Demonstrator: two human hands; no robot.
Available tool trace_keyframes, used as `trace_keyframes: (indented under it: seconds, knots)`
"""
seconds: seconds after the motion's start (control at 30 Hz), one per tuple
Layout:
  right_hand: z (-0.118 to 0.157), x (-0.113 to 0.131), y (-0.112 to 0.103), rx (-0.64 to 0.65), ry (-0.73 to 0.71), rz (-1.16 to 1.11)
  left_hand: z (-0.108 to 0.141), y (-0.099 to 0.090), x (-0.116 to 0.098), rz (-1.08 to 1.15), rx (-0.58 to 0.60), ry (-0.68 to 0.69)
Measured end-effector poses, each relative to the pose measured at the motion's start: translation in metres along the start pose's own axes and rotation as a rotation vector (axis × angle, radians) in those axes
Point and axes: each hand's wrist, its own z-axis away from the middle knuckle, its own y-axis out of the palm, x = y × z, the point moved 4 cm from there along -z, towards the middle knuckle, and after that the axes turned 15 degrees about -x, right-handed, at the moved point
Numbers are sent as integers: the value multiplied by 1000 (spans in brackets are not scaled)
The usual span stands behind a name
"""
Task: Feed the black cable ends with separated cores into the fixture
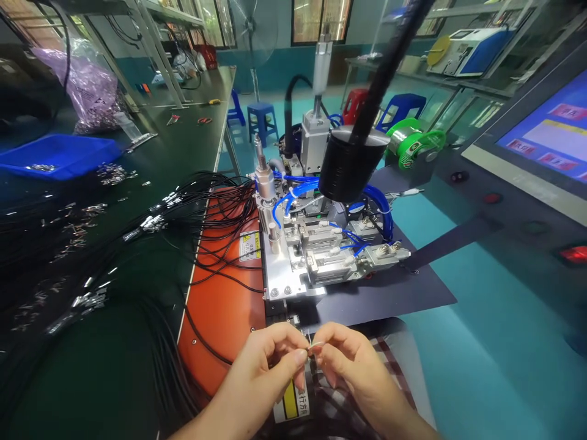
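At the near edge of the machine, my left hand [268, 363] pinches thumb against fingers. My right hand [355, 366] faces it, closed in the same way, and the fingertips almost meet. Between them shows a thin pale wire [315, 344], held at both sides; its far end and any cable behind it are hidden by my fingers. Just beyond stands the bench machine [330, 256], with metal slides and blue air tubes, on an orange base [220, 305]. A black suction nozzle [351, 162] hangs over it.
Black cables with metal connectors [153, 223] lie across the dark table [183, 143] at left, near a blue tray [59, 156]. A green wire spool [413, 146] stands behind the machine. A control screen [550, 134] rises at right.
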Motion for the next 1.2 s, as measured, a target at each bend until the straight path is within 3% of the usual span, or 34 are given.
trace_keyframes:
  seconds: [0.17,0.33,0.6,0.83,0.97,1.2]
  knots:
    - [-2,-2,7,-38,61,-84,2,1,-1,49,-6,-9]
    - [0,-1,9,-94,-97,86,2,1,3,158,-20,-12]
    - [5,2,12,-192,-319,391,-5,0,16,259,-167,-177]
    - [4,1,29,-210,-287,370,-6,-1,19,370,-189,-195]
    - [3,2,25,-202,-281,405,-7,-2,14,342,-136,-224]
    - [3,6,16,-184,-334,455,-4,-1,19,356,-173,-237]
